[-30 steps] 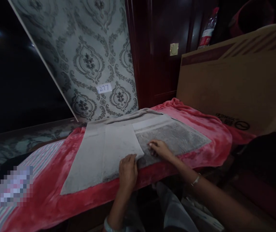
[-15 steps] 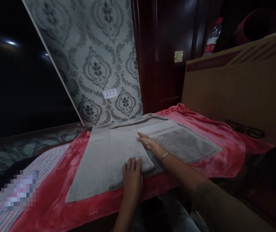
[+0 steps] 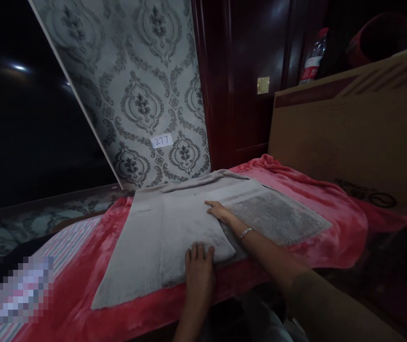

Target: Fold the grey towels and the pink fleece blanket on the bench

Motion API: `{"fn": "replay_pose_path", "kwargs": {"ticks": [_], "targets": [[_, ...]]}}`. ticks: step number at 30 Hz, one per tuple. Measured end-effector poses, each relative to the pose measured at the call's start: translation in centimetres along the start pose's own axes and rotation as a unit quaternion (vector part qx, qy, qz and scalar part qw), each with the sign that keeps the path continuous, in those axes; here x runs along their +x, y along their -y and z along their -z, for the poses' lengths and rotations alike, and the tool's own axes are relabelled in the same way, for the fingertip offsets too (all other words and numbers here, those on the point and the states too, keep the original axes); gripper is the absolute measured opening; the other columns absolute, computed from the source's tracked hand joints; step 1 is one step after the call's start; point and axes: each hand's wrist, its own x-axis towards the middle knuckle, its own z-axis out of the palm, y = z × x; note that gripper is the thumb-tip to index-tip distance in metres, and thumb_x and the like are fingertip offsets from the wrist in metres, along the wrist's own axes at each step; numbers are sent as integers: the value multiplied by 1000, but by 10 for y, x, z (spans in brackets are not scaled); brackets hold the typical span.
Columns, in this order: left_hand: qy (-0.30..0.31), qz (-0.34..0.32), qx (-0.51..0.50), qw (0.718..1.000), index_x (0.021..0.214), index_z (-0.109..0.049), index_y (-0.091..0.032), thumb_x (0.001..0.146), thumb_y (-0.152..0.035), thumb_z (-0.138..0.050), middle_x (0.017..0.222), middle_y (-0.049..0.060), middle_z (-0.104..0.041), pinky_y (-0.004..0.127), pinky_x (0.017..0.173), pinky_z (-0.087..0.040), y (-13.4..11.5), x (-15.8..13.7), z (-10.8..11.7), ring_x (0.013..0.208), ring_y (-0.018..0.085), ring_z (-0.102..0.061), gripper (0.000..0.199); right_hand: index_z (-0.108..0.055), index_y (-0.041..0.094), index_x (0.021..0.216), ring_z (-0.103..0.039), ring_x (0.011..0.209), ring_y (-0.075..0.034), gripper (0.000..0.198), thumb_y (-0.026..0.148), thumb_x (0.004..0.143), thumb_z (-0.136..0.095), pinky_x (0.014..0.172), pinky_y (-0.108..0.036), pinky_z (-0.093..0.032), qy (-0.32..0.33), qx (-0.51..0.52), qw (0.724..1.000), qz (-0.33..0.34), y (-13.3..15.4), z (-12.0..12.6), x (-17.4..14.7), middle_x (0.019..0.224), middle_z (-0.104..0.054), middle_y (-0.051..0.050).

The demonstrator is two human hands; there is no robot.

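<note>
A plush grey cloth (image 3: 135,251) lies spread on a red fleece blanket (image 3: 71,289), with a lighter panel folded over its middle and a darker part showing on the right. My left hand (image 3: 199,270) rests flat on the near edge of the folded panel, fingers extended and slightly apart. Farther in, my right hand (image 3: 219,212) touches the panel's right side, with its index finger stretched out and the other fingers curled loosely. A silver bracelet (image 3: 247,232) circles the right wrist. Neither hand grips the cloth visibly.
Beyond the blanket stand a patterned wall with a "277" label (image 3: 162,140) and a dark red door (image 3: 239,114). To the right is a large cardboard box (image 3: 346,133) with a plastic bottle (image 3: 312,61) at its top edge. Striped fabric (image 3: 68,242) lies at left.
Both hands have shifted slightly right and toward me over the cloth. The folded panel's near right corner sits a little farther right. The view has moved slightly.
</note>
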Motion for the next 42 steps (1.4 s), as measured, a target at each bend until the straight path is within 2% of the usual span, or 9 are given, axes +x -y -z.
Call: {"fn": "replay_pose_path", "kwargs": {"ticks": [5, 17, 20, 23, 25, 28, 33, 38, 42], "targets": [[-2, -22, -18, 1000, 134, -65, -29, 89, -3, -42, 138, 10, -64, 50, 108, -46, -8, 2, 4, 131, 29, -56, 56, -54, 14, 146, -63, 121, -21, 69, 6, 77, -56, 106, -34, -47, 0, -11, 1000, -24, 2, 2, -2, 140, -63, -9], [17, -70, -67, 995, 142, -57, -26, 93, -9, -44, 150, 14, -53, 57, 117, -35, -12, -12, 3, 142, 32, -46, 54, -49, 14, 149, -50, 137, -25, 66, 14, 85, -61, 115, -36, -37, -1, -95, 995, -35, 3, 6, -8, 151, -53, -10], [32, -113, -128, 985, 135, -63, -28, 96, -15, -43, 142, 9, -61, 49, 116, -39, 2, -9, 19, 136, 26, -53, 45, -46, 14, 152, -35, 147, -32, 71, 15, 83, -64, 120, -43, -29, -17, -146, 989, -16, 17, 3, -17, 164, -32, -13], [10, -87, -151, 985, 130, -66, -26, 100, -23, -37, 131, 7, -70, 43, 115, -41, 32, 11, 42, 125, 21, -61, 42, -38, 18, 157, -21, 153, -34, 69, 27, 92, -59, 122, -53, -22, -16, -263, 961, 89, 33, -8, -32, 170, -11, -12], [-6, -31, -104, 994, 138, -60, -22, 100, -29, -39, 141, 10, -63, 49, 119, -34, 53, 24, 49, 136, 25, -52, 44, -33, 19, 159, -15, 154, -33, 65, 38, 98, -49, 121, -58, -19, 13, -341, 930, 134, 37, -18, -47, 170, -12, -12], [67, 30, -33, 997, 148, -49, -18, 97, -43, -46, 159, 17, -40, 62, 119, -28, 74, 32, 41, 151, 34, -30, 57, -30, 17, 160, -11, 155, -34, 69, 49, 100, -43, 122, -59, -15, 74, -402, 905, 115, 24, -30, -70, 169, -17, -13], [116, 48, -34, 992, 155, -39, -19, 99, -46, -40, 167, 18, -22, 62, 117, -30, 79, 17, 9, 156, 33, -16, 63, -28, 20, 161, -11, 156, -32, 70, 52, 101, -40, 122, -58, -14, 69, -419, 897, 121, -1, -36, -86, 169, -16, -12], [90, 41, -114, 989, 142, -56, -20, 94, -46, -48, 159, 14, -41, 55, 118, -34, 99, 23, 9, 151, 30, -32, 55, -33, 14, 159, -12, 155, -35, 69, 51, 101, -43, 122, -61, -10, 70, -429, 894, 110, 11, -35, -91, 167, -20, -17], [29, 20, -237, 971, 134, -64, -18, 100, -40, -27, 141, 10, -63, 39, 117, -38, 121, 56, 18, 135, 19, -54, 54, -39, 25, 157, -12, 155, -35, 68, 58, 98, -48, 122, -62, -6, 132, -406, 872, 239, 18, -42, -109, 167, -23, -13]]}}
